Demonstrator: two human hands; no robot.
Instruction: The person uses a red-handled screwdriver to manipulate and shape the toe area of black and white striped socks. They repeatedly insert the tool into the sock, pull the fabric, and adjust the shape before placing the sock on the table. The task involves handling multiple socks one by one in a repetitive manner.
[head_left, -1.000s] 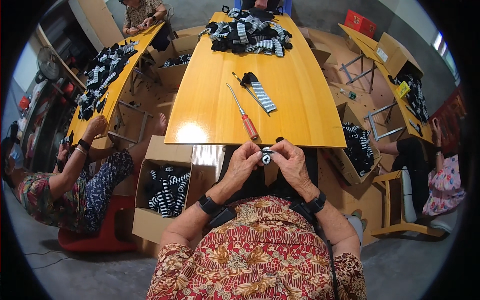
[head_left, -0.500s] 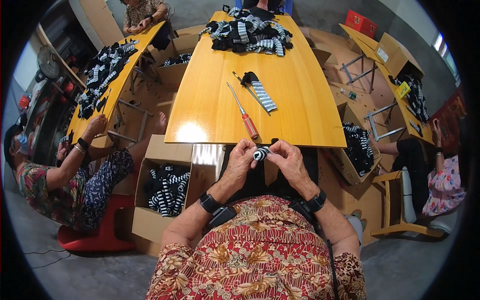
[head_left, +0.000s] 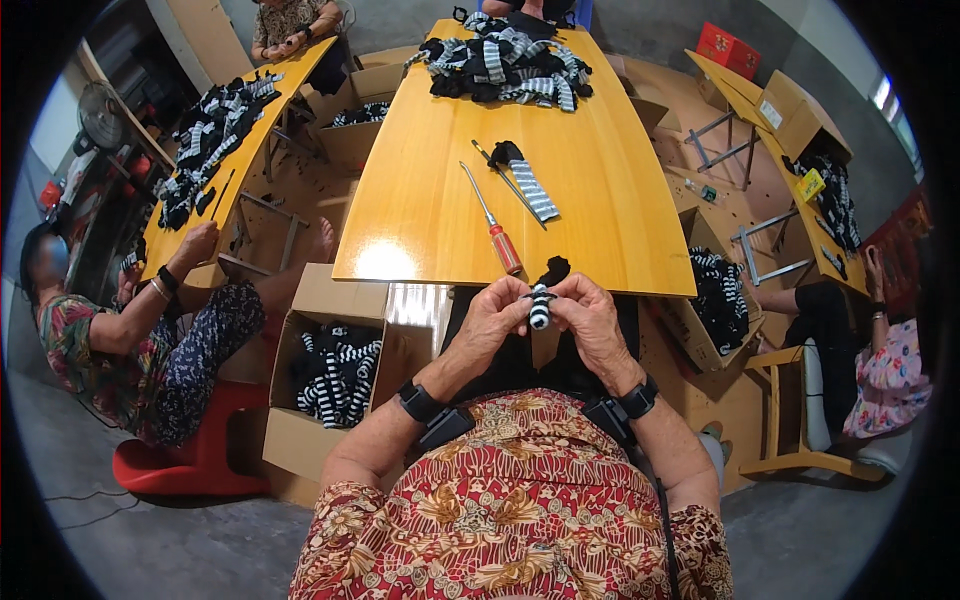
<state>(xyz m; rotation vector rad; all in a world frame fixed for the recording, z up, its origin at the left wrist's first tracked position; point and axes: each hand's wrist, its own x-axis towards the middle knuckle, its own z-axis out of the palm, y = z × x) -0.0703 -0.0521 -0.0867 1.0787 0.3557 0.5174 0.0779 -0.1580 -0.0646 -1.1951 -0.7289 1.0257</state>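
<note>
Head view — striped sock (head_left: pixel 539 305) between fingertips (head_left: pixel 522 297).

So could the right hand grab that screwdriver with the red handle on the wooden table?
Probably yes, once it lets go: the right hand is pinching a striped black-and-white piece, and the red-handled screwdriver lies just beyond, nothing between.

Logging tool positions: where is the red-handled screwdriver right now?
In the head view, the red-handled screwdriver lies on the yellow table near its front edge, just beyond the left hand.
</note>
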